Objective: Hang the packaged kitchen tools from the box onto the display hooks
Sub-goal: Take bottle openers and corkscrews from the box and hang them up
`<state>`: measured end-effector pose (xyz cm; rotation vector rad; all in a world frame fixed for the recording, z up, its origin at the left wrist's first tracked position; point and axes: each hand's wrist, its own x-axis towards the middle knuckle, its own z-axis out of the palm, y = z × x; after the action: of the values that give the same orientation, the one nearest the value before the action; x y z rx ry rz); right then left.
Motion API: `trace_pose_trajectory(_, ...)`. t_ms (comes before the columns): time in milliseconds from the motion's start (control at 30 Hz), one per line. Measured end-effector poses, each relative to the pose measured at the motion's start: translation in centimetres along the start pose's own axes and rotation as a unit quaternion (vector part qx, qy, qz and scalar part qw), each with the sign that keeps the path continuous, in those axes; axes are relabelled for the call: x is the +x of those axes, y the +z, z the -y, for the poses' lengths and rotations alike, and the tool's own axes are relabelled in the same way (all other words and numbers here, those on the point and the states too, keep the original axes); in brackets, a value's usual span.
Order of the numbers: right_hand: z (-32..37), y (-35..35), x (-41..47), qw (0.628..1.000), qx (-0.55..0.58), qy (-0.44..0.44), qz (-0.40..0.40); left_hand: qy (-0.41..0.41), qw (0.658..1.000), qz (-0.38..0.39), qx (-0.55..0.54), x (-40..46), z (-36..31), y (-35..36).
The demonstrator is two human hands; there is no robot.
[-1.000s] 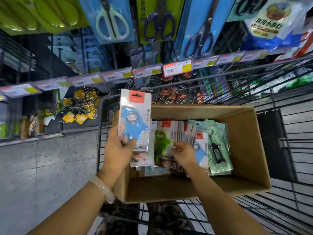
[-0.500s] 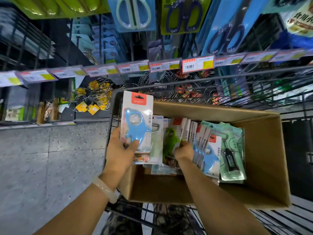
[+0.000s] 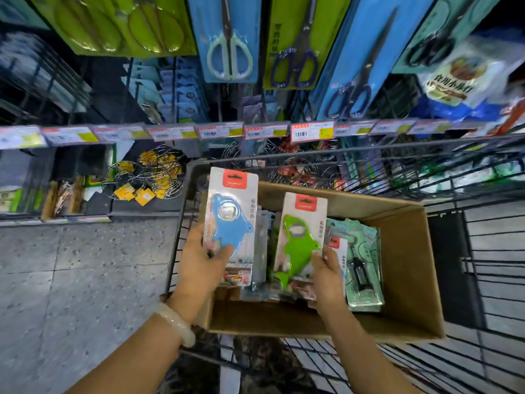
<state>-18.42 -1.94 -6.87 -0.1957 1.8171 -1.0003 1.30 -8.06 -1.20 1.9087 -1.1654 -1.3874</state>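
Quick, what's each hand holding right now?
Left hand: holding the blue dolphin opener pack.
Right hand: holding the green dolphin opener pack.

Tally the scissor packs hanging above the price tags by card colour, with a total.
Blue card: 2, pale-handled scissors and dark-handled scissors
Green card: 1, navy-handled scissors
Teal card: 1, black-handled scissors, partly cut off by the frame
Total: 4
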Motion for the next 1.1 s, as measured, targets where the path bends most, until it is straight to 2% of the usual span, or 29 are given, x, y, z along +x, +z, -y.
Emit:
trace_pose_trajectory(167,2.0,3.0,-5.1,0.988,0.014,-0.133,0.079,0.024,0.999,0.005,-0.044,-0.9,0.1,-3.4)
trace_pose_trajectory(300,3.8,7.9,-9.6,0.968,-0.005,-0.223,0.114,0.065,0.992,-0.006,-0.105,-2.4,-0.3,-8.9)
trace_pose_trajectory(600,4.4,22.1,-21.8,0.932,0.008,-0.316,0.176,0.137,0.963,-0.075,-0.22,-5.9,1.6,-27.1)
trace_pose_trajectory(967,4.3,37.9,-34.9,0.868,-0.012,-0.369,0.331,0.224,0.915,-0.208,-0.263,-9.8,5.0,-46.2)
trace_pose_trajectory(1100,5.6,42.1,-37.9,0.846,-0.019,-0.404,0.348,0.247,0.902,-0.241,-0.259,-10.0,4.7,-50.9)
